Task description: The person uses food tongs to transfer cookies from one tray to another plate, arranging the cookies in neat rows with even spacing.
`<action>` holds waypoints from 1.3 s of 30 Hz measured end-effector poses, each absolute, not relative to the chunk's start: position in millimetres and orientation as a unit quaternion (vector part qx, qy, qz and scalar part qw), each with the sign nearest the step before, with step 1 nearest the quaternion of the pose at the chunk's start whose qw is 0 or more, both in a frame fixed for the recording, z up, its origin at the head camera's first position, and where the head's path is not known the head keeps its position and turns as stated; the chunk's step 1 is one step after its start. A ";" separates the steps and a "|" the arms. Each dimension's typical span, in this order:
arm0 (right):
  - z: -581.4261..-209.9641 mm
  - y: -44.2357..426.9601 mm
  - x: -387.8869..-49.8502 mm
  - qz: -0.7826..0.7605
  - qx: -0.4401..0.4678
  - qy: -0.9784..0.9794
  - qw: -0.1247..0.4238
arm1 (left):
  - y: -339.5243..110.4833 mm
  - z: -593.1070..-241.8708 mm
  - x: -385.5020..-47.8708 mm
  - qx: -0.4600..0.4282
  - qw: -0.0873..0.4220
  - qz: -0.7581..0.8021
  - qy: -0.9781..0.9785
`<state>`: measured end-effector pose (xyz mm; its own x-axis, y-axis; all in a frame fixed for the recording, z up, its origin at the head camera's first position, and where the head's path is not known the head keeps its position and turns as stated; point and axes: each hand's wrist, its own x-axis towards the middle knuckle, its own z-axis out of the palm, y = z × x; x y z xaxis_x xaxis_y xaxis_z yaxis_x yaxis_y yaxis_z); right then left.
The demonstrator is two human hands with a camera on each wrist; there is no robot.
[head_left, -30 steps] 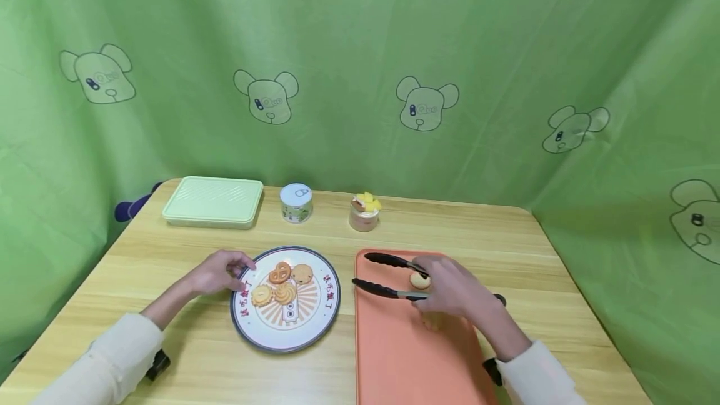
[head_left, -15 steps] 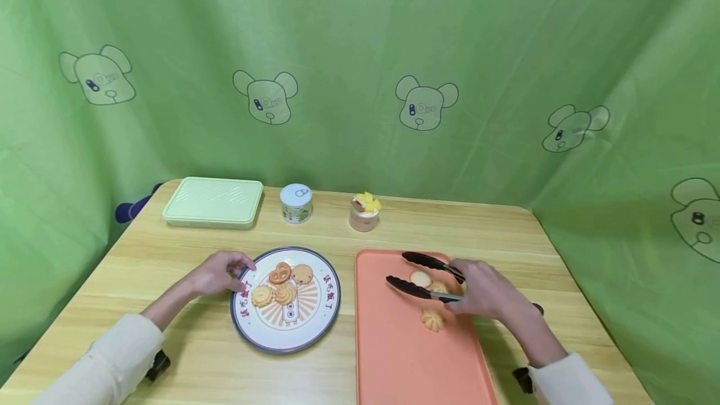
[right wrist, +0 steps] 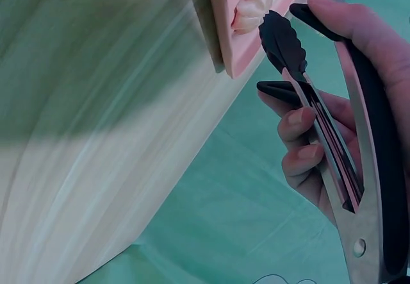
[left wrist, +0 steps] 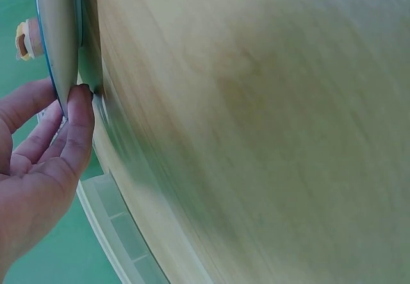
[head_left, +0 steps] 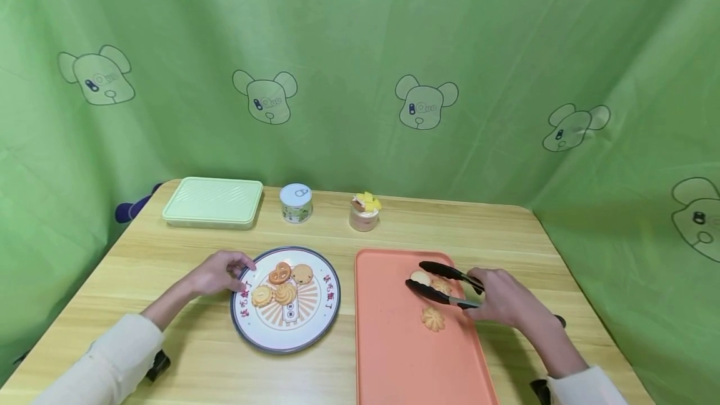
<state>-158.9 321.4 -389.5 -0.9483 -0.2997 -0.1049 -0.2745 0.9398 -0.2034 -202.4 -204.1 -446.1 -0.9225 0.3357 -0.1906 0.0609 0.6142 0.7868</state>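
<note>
Thumb and fingers of my left hand (head_left: pixel 216 272) pinch the left rim of a round white plate (head_left: pixel 312 330) with a blue edge. The left wrist view shows the plate (left wrist: pixel 59 34) edge-on between them. On the plate lie a pretzel (head_left: pixel 280 273), a round cookie (head_left: pixel 302 274) and swirled cookies (head_left: pixel 285 293). My right hand (head_left: pixel 500 295) grips tongs (head_left: pixel 432 293) with black tips, spread over the orange tray (head_left: pixel 394 355). Between the tips are a pale round cookie (head_left: pixel 420 278) and a piped cookie (head_left: pixel 441 285). A flower-shaped cookie (head_left: pixel 433 319) lies nearer me.
Along the back of the wooden table (head_left: pixel 478 230) stand a light green lidded box (head_left: pixel 215 200), a ring-pull can (head_left: pixel 295 204) and a small dessert cup (head_left: pixel 364 212) topped with yellow pieces. A green curtain (head_left: pixel 349 30) hangs behind the table.
My right hand has drawn the tongs to the right across the tray, and their tips have come closer together around the cookies. My left hand stays on the plate rim.
</note>
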 end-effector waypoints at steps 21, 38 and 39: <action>-381.7 310.1 -162.6 -0.106 -0.150 0.982 0.049 | -203.3 -444.2 -202.3 0.110 0.164 0.430 0.881; -372.2 241.9 -176.5 -0.116 -0.203 0.971 0.043 | -204.1 -445.5 -202.7 0.106 0.165 0.429 0.882; -372.0 236.8 -176.8 -0.117 -0.207 0.970 0.044 | -204.3 -445.8 -202.8 0.104 0.165 0.430 0.882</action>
